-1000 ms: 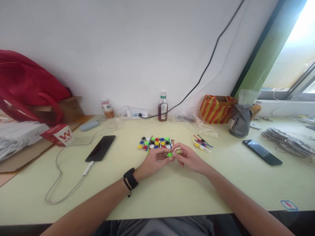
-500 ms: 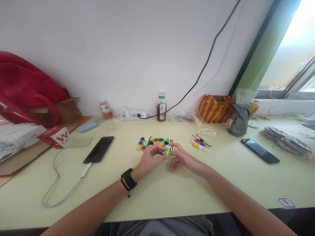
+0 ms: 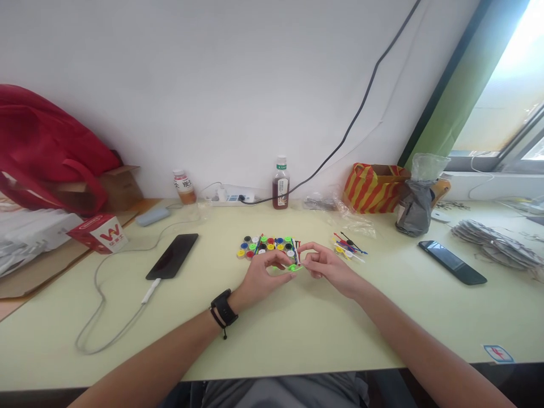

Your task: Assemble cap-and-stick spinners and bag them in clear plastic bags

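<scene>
My left hand [image 3: 264, 276] pinches a small bright green plastic piece [image 3: 293, 268] between thumb and fingers, low over the table. My right hand [image 3: 330, 271] is closed at the piece's right end, thumb and index finger together on its thin tip. Just beyond both hands lie several small round discs [image 3: 244, 246] in yellow, blue, red, black, white and green, with thin coloured sticks [image 3: 296, 249] among them. The left hand hides part of this group. Right of my right hand is a small pile of arrow-tipped sticks [image 3: 351, 243] and discs.
A phone [image 3: 174, 256] on a charging cable lies left, another phone [image 3: 451, 262] right. Along the wall stand a dark drink bottle [image 3: 281, 187], a power strip [image 3: 233, 195], a striped bag [image 3: 374, 190] and a grey bag [image 3: 414, 209]. A red box [image 3: 100, 232] sits far left.
The green piece has turned from upright to lying flatter. My right hand has changed from loosely spread fingers to a pinch at its right end. The left hand keeps its grip.
</scene>
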Tool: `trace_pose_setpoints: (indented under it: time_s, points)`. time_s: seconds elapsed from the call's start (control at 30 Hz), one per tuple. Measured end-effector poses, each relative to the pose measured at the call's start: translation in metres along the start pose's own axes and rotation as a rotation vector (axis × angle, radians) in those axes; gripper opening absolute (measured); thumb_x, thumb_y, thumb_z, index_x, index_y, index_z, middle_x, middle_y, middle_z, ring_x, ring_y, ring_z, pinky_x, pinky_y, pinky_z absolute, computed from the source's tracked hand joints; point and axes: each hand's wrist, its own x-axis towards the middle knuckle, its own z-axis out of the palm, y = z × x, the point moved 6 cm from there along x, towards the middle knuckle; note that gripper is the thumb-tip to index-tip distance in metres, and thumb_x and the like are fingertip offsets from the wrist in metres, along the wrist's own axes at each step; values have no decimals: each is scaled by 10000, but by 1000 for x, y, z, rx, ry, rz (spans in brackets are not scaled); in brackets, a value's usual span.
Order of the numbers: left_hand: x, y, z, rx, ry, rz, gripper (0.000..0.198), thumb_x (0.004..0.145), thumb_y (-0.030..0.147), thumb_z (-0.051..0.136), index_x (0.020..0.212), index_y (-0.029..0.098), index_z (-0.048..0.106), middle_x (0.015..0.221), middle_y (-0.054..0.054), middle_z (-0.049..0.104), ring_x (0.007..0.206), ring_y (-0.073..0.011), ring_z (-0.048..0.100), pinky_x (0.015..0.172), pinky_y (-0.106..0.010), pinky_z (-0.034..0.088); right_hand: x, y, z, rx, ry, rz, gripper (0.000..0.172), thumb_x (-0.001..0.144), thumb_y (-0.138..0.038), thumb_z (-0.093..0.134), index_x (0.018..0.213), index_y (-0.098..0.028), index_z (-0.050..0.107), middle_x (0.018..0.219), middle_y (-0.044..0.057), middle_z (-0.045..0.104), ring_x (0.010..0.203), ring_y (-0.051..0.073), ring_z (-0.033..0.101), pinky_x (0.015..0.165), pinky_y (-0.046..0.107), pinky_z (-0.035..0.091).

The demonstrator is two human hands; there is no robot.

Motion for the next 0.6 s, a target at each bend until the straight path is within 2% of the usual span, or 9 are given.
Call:
trace_pose_setpoints:
  time_s: [0.27, 0.47, 0.6]
  points:
    - [0, 4, 3, -125, -167, -53, 275, 733, 256, 905, 854, 149, 683, 874, -33, 716, 739, -128, 649, 708, -257, 552, -6, -8, 4, -71, -35, -52, 431, 879, -537, 744, 1167, -245, 612, 686, -63, 446, 624, 125, 381, 607, 277, 322]
    - [-1, 3, 5, -139, -175, -41, 240, 759, 252, 888, 852, 152, 690, 891, -36, 707, 785, -133, 652, 755, -262, 552, -4, -8, 7, -116, -44, -108, 387, 915, -535, 709, 1144, -234, 625, 686, -64, 435, 620, 119, 347, 592, 274, 282]
    - [-2, 0, 7, -174, -134, -92, 262, 790, 291, 869, 971, 164, 728, 1003, -68, 728, 904, -179, 689, 860, -317, 571, -3, -8, 4, -116, -1, -118, 375, 926, -553, 683, 1119, -235, 635, 719, -53, 436, 625, 120, 367, 590, 274, 312]
